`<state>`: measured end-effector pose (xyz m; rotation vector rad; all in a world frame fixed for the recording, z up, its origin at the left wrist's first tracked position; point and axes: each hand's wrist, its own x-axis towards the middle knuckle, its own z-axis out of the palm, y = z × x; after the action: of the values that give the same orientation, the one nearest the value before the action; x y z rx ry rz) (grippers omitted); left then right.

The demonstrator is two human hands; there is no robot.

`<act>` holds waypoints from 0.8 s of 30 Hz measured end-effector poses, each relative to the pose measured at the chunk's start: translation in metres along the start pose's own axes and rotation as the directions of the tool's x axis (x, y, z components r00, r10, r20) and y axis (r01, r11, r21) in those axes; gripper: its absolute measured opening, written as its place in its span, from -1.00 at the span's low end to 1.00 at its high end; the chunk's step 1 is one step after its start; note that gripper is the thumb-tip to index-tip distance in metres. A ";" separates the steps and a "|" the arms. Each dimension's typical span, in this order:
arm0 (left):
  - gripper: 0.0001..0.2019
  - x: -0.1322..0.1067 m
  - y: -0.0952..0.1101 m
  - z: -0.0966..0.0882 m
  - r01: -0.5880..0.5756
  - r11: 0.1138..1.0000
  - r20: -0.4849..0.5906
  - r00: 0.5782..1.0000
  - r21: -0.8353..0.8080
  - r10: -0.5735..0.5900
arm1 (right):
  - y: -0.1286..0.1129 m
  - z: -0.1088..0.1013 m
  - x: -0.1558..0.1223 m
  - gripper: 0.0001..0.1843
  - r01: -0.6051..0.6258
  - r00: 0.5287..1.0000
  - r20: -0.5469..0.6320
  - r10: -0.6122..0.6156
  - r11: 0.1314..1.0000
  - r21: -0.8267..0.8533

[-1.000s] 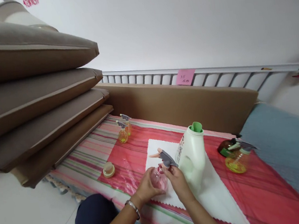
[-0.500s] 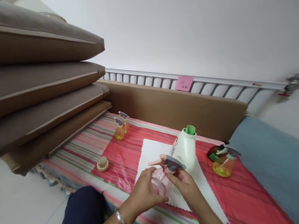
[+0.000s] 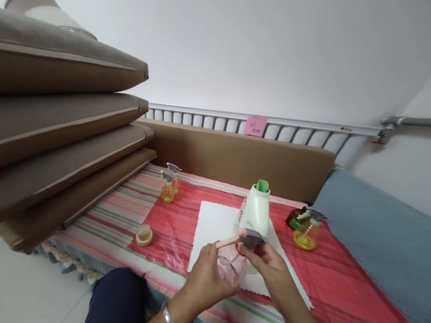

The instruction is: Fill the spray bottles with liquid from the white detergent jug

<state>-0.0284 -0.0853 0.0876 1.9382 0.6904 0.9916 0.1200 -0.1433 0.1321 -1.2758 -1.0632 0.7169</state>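
My left hand (image 3: 207,279) is wrapped round the clear pink body of a spray bottle (image 3: 231,264). At the bottle's neck, my right hand (image 3: 268,267) grips the spray head (image 3: 250,237), which is grey with a peach trigger pointing left. The bottle is tilted, and its lower part is partly hidden by my left fingers. Just behind it stands an uncapped pale green jug (image 3: 259,211) with a green inner spout. The jug rests on a white cloth (image 3: 214,218) with a scalloped edge. A pale round cap (image 3: 144,235) lies to the left on the red sheet.
Two spray bottles (image 3: 167,192) with yellow liquid stand at the back left. Another yellow spray bottle (image 3: 305,237) and a dark brown bottle (image 3: 295,219) are at the right. Stacked brown cushions (image 3: 55,117) rise on the left; a radiator (image 3: 195,118) runs along the wall.
The view has shifted slightly, so the surroundings sit further left. The spray head has turned in my right hand; its trigger now lies closer to my left fingers. Both hands keep their hold.
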 end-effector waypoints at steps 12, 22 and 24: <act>-0.20 -0.007 0.006 0.008 0.012 0.996 -0.048 0.999 0.086 -0.008 | -0.001 0.016 -0.010 -0.67 0.107 0.983 -0.148 -0.107 0.994 -0.008; -0.19 -0.008 0.006 0.003 0.060 0.994 -0.039 0.998 0.092 -0.057 | 0.001 0.012 -0.006 -0.68 0.028 0.993 -0.113 -0.022 0.998 0.050; -0.19 -0.009 0.006 0.002 0.060 0.994 -0.046 0.997 0.095 -0.056 | 0.003 0.012 -0.007 -0.67 0.030 0.994 -0.107 -0.025 0.998 0.053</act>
<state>-0.0308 -0.0963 0.0883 1.9728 0.8281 0.9823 0.1066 -0.1440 0.1268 -1.2363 -0.9663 0.6459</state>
